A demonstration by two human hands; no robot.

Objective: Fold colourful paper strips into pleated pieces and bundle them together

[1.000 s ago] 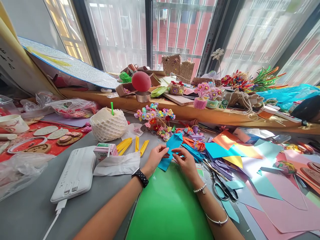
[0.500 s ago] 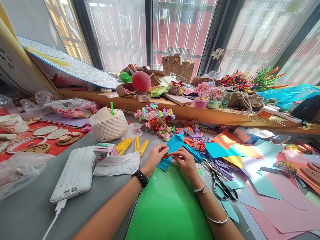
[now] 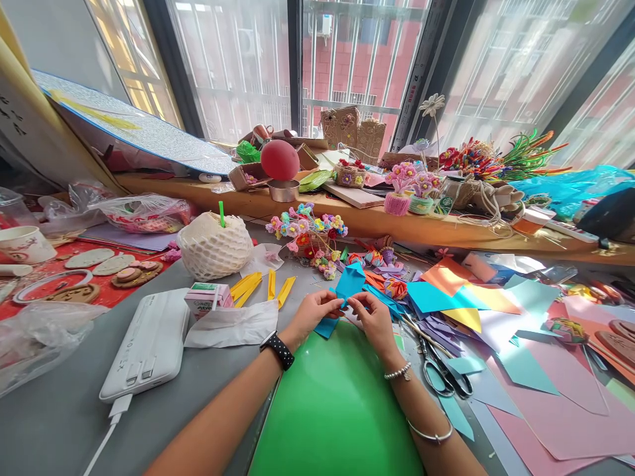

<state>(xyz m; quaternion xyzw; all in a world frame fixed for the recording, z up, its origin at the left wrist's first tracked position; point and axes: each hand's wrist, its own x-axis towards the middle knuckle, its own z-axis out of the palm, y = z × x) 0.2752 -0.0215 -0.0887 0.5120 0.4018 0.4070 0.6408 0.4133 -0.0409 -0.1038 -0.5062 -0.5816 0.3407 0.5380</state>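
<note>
Between my hands is a folded piece of blue paper (image 3: 350,280), its upper part standing above my fingertips. My left hand (image 3: 317,312) pinches its lower edge from the left, thumb against fingers. From the right, my right hand (image 3: 372,320) pinches the same edge, its fingertips almost meeting the left ones. Another blue paper piece (image 3: 326,328) lies beneath my left fingers, on the far edge of a shiny green surface (image 3: 337,403). The fingers partly hide the lower folds.
Scissors (image 3: 444,373) and coloured paper sheets (image 3: 550,403) lie at right. Left are yellow folded strips (image 3: 247,289), a drink carton (image 3: 210,299), a white power bank (image 3: 146,344) with a cable, and a net-wrapped coconut (image 3: 215,248). Crafts fill the wooden ledge (image 3: 342,213).
My right hand has turned, its fingers now curled in to pinch beside the left. The blue paper has shifted slightly and its upper part looks more pointed.
</note>
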